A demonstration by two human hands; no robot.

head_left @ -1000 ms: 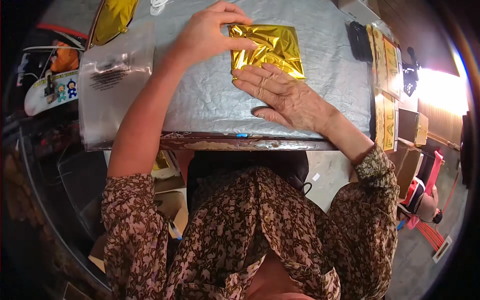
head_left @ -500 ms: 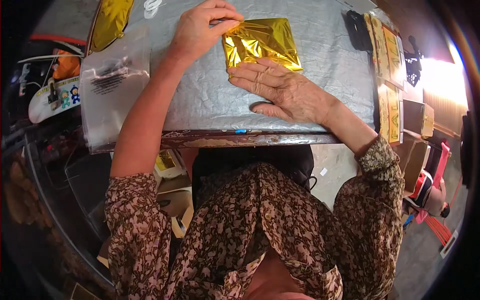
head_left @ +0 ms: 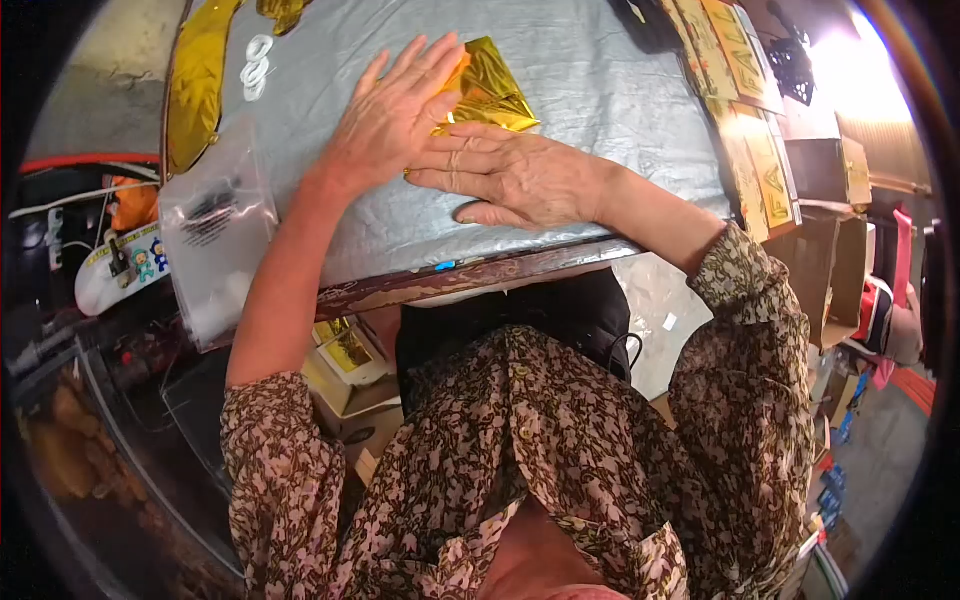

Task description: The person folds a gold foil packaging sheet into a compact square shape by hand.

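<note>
Glossy, crinkled gold foil [head_left: 488,92] lies on a matt, wrinkled silver sheet [head_left: 590,110].

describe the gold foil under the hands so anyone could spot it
Start at the silver-grey table that fills the upper picture. Near its middle, the left hand and right hand lie flat on a small folded gold foil square. Unlike the long gold strip along the table's left edge and the printed yellow cards at its right, it is compact and creased.
</note>
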